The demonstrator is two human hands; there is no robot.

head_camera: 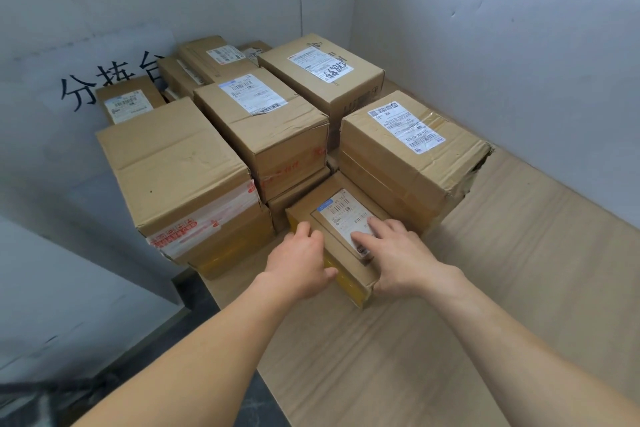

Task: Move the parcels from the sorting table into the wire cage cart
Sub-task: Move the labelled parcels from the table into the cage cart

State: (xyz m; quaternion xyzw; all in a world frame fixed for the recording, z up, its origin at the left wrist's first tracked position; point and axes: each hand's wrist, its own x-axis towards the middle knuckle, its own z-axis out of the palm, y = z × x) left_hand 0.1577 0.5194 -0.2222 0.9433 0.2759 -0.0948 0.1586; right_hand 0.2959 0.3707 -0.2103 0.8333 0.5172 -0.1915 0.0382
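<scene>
A small brown parcel (339,248) with a white shipping label lies at the front of the pile on the cardboard-covered sorting table (485,305). My left hand (299,263) grips its near left edge, fingers curled over the top and thumb along the near side. My right hand (393,253) rests on its right part, with straight fingers spread across the label. The parcel touches the boxes behind it. No wire cage cart is in view.
Several larger taped parcels stand behind: one at the left (180,177), one in the middle (266,125), one at the right (408,156), more at the back (322,73). Grey panels (502,80) wall the table at the back, left and right. Dark floor (207,298) shows at the table's left edge.
</scene>
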